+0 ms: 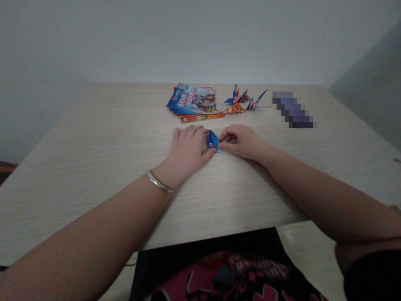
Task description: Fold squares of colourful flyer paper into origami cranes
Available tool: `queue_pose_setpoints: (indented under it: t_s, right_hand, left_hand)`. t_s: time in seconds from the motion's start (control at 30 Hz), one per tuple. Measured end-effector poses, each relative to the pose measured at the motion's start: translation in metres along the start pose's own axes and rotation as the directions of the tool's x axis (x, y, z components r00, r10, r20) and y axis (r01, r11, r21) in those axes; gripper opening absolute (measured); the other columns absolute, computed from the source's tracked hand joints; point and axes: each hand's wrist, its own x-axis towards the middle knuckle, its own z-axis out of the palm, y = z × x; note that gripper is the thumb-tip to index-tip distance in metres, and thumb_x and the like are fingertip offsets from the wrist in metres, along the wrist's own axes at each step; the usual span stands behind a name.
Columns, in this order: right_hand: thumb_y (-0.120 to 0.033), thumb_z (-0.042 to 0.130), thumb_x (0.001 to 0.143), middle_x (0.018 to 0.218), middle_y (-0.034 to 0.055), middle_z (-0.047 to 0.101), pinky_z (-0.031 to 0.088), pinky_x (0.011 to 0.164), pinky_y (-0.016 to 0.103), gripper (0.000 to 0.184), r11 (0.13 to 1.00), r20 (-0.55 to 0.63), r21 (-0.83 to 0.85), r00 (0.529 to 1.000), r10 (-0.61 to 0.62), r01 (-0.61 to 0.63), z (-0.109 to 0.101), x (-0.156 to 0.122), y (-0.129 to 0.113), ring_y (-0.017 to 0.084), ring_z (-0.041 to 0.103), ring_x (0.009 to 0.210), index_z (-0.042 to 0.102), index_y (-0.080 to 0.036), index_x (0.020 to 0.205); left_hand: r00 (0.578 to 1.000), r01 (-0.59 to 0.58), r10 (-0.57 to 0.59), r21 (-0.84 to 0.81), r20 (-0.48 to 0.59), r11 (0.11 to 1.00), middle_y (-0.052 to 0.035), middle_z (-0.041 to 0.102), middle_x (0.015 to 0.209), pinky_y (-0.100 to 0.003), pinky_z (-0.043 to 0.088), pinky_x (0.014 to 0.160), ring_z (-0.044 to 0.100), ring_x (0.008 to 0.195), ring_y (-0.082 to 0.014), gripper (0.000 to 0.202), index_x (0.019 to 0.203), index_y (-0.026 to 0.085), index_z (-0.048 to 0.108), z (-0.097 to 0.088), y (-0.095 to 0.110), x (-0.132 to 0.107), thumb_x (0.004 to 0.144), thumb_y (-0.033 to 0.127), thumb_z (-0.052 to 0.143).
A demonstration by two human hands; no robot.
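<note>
A small folded piece of blue printed paper (213, 141) lies on the light wooden table (94, 138), held between both hands. My left hand (187, 151) rests on the table with fingers together, thumb pressing the paper's left side; a silver bracelet (159, 182) circles that wrist. My right hand (241, 141) has curled fingers and pinches the paper's right edge.
A stack of colourful printed sheets (194, 102) lies at the far centre of the table. Several folded paper cranes (244, 101) sit just right of it. A blurred dark object (293, 109) lies further right. The table's near edge (219, 236) is over my lap.
</note>
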Motion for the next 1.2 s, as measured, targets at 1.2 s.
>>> queue_pose_setpoints:
  t_s: [1.2]
  right_hand:
    - [-0.032,0.071,0.078,0.074,-0.0006,0.064,0.045,0.073,0.034,0.012,0.869,0.060,0.493,0.998,0.013,-0.041,0.000,-0.006,0.009,0.017,0.055,0.072,0.068,-0.021,0.079]
  left_hand:
    - [0.999,-0.021,0.040,-0.683,0.011,0.730,-0.0036,0.077,0.098,-0.031,0.054,0.083,0.069,0.089,-0.0172,0.018,0.099,0.018,0.074,-0.006,-0.003,0.002,0.089,0.029,0.064]
